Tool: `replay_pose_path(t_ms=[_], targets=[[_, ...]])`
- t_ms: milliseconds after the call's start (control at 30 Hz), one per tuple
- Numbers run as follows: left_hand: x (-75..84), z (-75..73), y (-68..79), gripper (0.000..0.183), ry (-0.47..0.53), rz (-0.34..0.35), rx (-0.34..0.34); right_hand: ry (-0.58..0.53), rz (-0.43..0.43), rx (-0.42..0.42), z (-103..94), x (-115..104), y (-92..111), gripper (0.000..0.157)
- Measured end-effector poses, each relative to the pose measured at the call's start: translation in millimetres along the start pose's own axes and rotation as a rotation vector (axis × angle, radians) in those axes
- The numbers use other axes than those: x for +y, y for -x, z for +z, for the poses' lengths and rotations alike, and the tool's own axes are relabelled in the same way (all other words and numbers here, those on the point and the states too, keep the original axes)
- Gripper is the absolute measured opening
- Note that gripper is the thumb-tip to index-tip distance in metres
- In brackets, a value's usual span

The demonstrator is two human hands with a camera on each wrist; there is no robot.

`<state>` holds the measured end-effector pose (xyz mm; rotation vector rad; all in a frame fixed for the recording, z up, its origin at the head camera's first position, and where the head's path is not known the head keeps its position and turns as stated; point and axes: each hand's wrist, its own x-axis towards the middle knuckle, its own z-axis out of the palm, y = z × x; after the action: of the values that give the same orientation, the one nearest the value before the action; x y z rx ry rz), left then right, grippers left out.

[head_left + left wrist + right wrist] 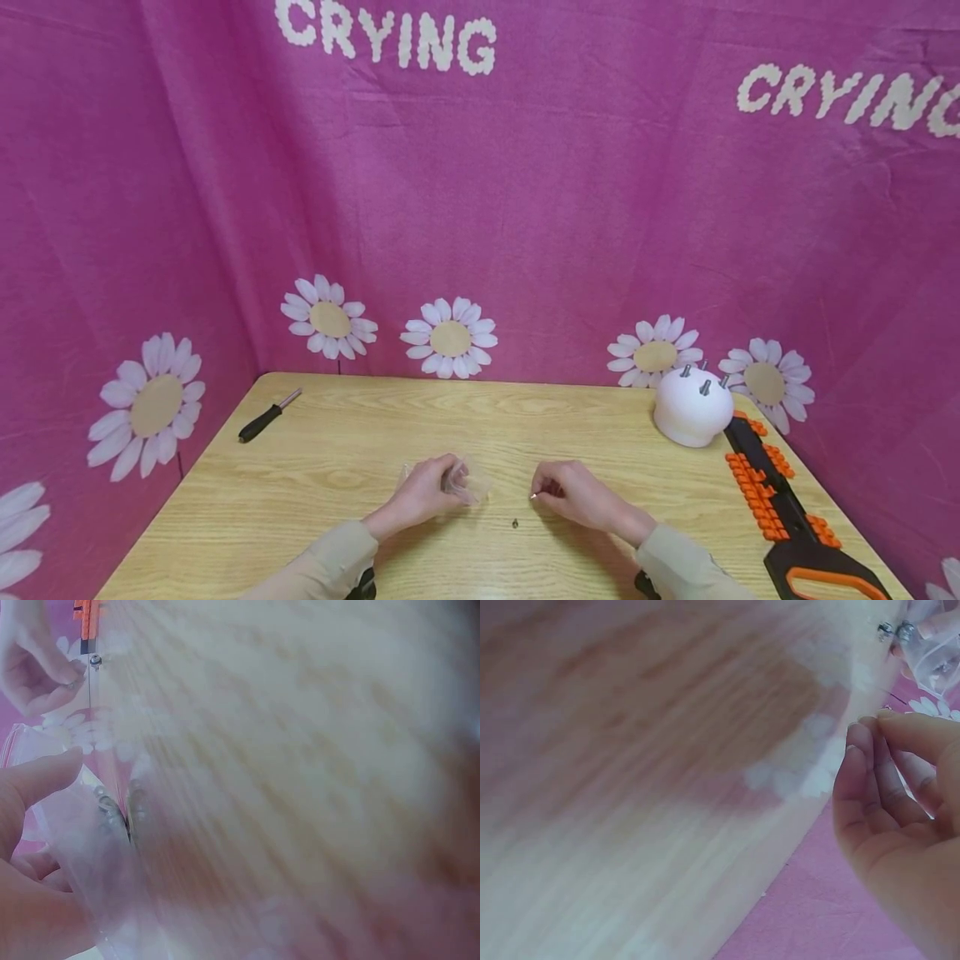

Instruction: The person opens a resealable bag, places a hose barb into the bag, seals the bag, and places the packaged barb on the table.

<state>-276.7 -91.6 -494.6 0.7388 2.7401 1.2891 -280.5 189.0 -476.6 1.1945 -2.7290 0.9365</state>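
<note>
My left hand [431,490] grips a clear plastic bag [459,482] above the table. In the left wrist view, several small metal parts [112,808] show through the bag. The right hand [585,496] has its thumb and fingertips together, pinching a small shiny metal piece [534,497] whose kind is too small to tell. Between the hands, nearer the right one, a small dark metal part [515,523] lies on the wooden table [352,417]. That loose part [885,631] also appears beside the bag in the right wrist view.
A black-handled screwdriver [260,423] lies at the back left. At the back right stands a white rounded base [692,408] with metal bolts sticking up. Along the right edge lies a black and orange toothed tool [787,504]. Pink flowered cloth [480,208] hangs behind the table.
</note>
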Motion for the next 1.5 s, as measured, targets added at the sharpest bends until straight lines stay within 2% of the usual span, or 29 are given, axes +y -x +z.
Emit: replay_pose_path(t_ms=[167,400,600,800,967,1267,1500], targets=[[0.0,0.3,0.5,0.028,0.008,-0.001,0.000,-0.008,0.017,0.000,-2.5,-2,-8,0.011],[1.0,0.8,1.2,0.030,0.004,0.008,0.013,0.022,-0.014,0.023,-6.9,-10,-24,0.009],[1.3,0.7,0.6,0.031,-0.012,0.005,0.016,0.040,0.011,-0.015,-9.4,-17,-37,0.008],[1.4,0.1,-0.1,0.031,-0.015,0.022,0.026,0.051,-0.051,-0.001,-6.3,-25,-50,0.007],[2.0,-0.7,-0.3,0.031,-0.017,0.036,0.028,0.028,-0.055,-0.015,-0.8,-30,-58,0.006],[2.4,-1.2,1.1,0.033,-0.033,0.024,0.013,0.004,-0.065,-0.047,8.0,-36,-67,0.004],[2.8,-1.2,1.3,0.032,-0.023,0.025,0.018,-0.015,-0.075,-0.049,8.6,-34,-64,0.006]])
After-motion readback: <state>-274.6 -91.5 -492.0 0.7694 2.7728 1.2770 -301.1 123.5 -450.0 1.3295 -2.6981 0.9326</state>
